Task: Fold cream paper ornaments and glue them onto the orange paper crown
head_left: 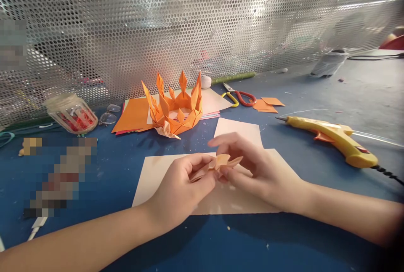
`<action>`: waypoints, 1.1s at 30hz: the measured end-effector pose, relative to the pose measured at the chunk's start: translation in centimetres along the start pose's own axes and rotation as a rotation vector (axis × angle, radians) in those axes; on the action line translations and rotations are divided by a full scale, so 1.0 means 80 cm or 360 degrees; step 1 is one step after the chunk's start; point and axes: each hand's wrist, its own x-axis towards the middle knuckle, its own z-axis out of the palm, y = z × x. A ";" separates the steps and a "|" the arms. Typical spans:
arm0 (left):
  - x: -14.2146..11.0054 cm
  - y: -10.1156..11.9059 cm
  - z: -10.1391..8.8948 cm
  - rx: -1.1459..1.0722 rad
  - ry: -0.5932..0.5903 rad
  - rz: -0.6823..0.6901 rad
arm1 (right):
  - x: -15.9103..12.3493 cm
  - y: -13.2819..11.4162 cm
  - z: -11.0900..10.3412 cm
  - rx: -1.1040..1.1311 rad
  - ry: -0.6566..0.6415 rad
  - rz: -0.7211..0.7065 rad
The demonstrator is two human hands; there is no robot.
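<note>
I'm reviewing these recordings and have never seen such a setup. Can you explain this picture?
There is no machine: a person works with two bare hands, filmed from a camera worn on the head, looking forward and down. The left hand and right hand hold a small folded pale peach paper piece above a pale rectangular paper sheet. On the blue tabletop beyond are a spiky orange folded-paper crown and metal scissors with red and yellow handles. A yellow glue gun lies to the right, a clear jar with red contents to the left.
</note>
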 end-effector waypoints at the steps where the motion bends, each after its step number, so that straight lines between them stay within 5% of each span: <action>1: -0.001 0.001 0.000 0.0019 -0.0014 -0.0010 | 0.001 -0.001 -0.001 0.0034 -0.0052 0.0027; 10: 0.000 0.010 -0.002 0.0041 -0.0171 -0.0159 | 0.003 -0.003 -0.005 0.0213 -0.0271 0.0118; 23: -0.003 0.009 0.004 0.0018 -0.0079 -0.0205 | -0.006 -0.021 0.010 0.0171 -0.0120 0.0135; 33: 0.001 0.007 -0.009 -0.0100 -0.0403 -0.0160 | 0.002 -0.010 0.002 0.0666 -0.0248 0.0135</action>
